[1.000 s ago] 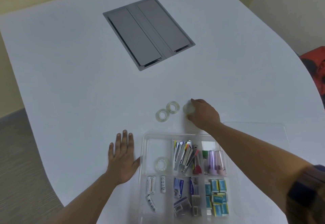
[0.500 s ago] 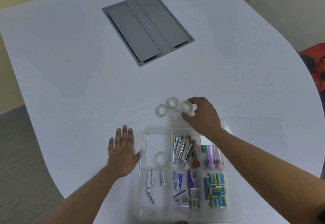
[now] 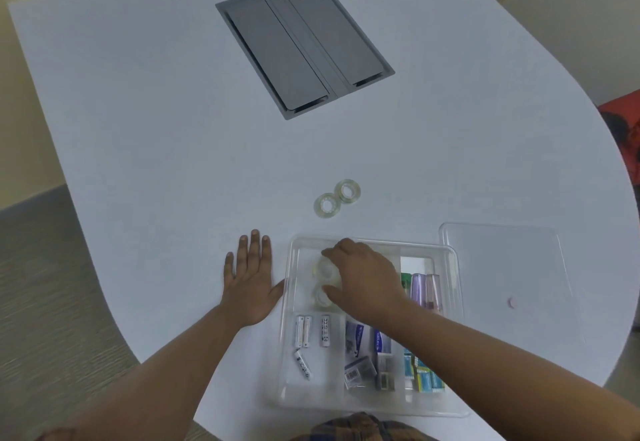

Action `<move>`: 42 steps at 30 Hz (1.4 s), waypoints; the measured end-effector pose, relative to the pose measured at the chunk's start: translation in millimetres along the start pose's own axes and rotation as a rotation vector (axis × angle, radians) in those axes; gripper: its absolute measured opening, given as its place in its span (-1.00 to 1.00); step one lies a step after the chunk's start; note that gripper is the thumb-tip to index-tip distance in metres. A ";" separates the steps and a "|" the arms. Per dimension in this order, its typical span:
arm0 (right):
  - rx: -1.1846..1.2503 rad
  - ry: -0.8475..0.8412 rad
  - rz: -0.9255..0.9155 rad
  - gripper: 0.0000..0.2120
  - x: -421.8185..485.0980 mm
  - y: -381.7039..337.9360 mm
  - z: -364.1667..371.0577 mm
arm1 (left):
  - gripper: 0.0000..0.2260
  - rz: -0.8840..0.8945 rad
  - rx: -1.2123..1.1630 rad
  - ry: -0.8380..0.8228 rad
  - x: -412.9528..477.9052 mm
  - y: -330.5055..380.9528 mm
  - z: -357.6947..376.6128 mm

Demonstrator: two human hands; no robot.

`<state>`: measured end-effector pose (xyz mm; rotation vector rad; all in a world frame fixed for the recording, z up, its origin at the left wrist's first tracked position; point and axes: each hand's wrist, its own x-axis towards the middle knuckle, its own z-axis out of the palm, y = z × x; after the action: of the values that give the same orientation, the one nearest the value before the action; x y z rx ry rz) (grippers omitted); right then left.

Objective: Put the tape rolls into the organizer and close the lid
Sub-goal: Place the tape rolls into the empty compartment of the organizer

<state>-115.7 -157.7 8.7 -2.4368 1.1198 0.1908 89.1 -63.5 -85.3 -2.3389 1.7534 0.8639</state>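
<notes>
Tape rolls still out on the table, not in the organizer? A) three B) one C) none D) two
D: two tape rolls lie on the table beyond the organizer, while the right hand sets another into its top-left compartment.

I see a matt white table [image 3: 173,129], brushed grey metal hatch [image 3: 304,45], clear glossy plastic organizer [image 3: 450,302] and lid [image 3: 502,267], translucent shiny tape rolls [image 3: 336,198].

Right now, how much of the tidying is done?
About halfway. One tape roll already lies in the organizer. The right hand is setting a second roll beside it. Two rolls wait on the table, and the lid lies off.
</notes>
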 end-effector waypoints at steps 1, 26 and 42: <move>-0.034 -0.028 -0.006 -0.51 -0.3 -1.4 2.6 | -0.21 0.000 -0.005 0.002 0.0 0.0 0.1; -0.044 0.322 0.035 -0.48 -45.3 69.5 24.8 | -0.33 -0.017 -0.219 0.149 -4.0 5.9 -14.0; 0.035 0.306 0.067 -0.30 -44.8 86.2 45.8 | -0.58 0.057 -0.298 0.243 83.0 106.5 -90.8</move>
<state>-207.1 -155.4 -47.8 -2.4548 1.3204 -0.1862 41.9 -206.2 -22.9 -2.6946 1.9057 0.9425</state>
